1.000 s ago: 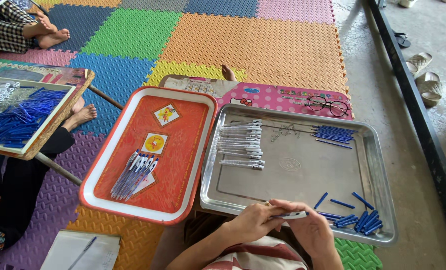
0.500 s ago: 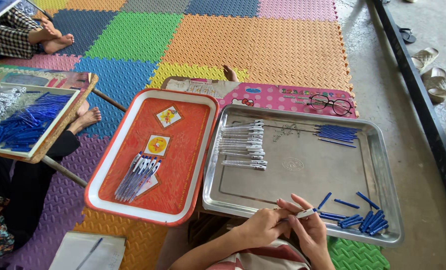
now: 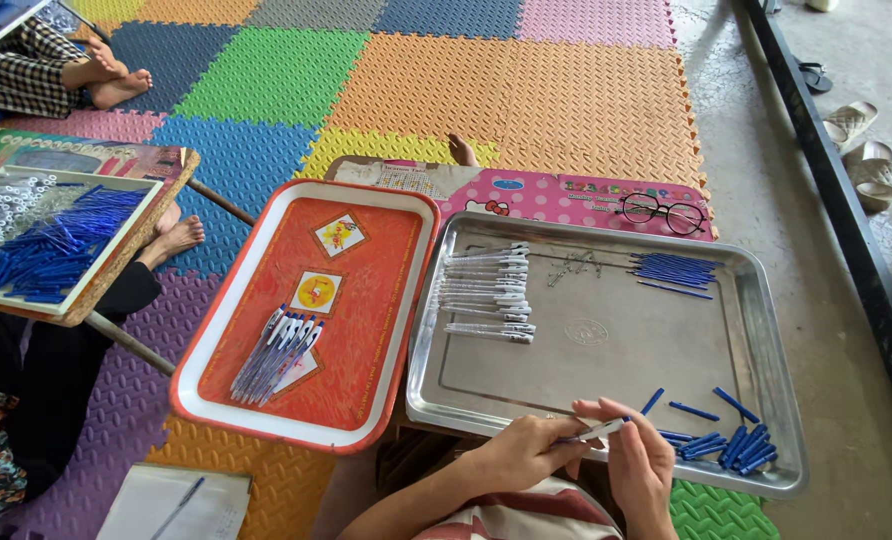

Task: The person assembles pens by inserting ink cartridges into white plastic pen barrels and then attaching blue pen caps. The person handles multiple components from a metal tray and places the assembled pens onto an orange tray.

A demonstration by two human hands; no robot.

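Observation:
My left hand [image 3: 521, 455] and my right hand [image 3: 638, 462] meet over the near rim of a steel tray [image 3: 616, 340], both pinching one white pen [image 3: 596, 431] with a blue tip. In that tray lie a row of white pen barrels [image 3: 488, 291], thin blue refills [image 3: 674, 270] at the far right, small springs [image 3: 572, 267], and loose blue caps [image 3: 728, 435] close to my right hand. Left of it, an orange tray [image 3: 266, 400] holds a bundle of finished pens [image 3: 276, 352].
Another person sits at the left, feet [image 3: 171, 235] on the foam mats, with a tray of blue and white pen parts [image 3: 36, 240]. Glasses [image 3: 663, 213] rest on a pink board. A notebook with pen [image 3: 171, 503] lies near left. Sandals [image 3: 861, 150] on concrete at right.
My hands stay at the tray's near rim, working the same pen; the right hand has turned it slightly. The view has shifted a little. Nothing else moved.

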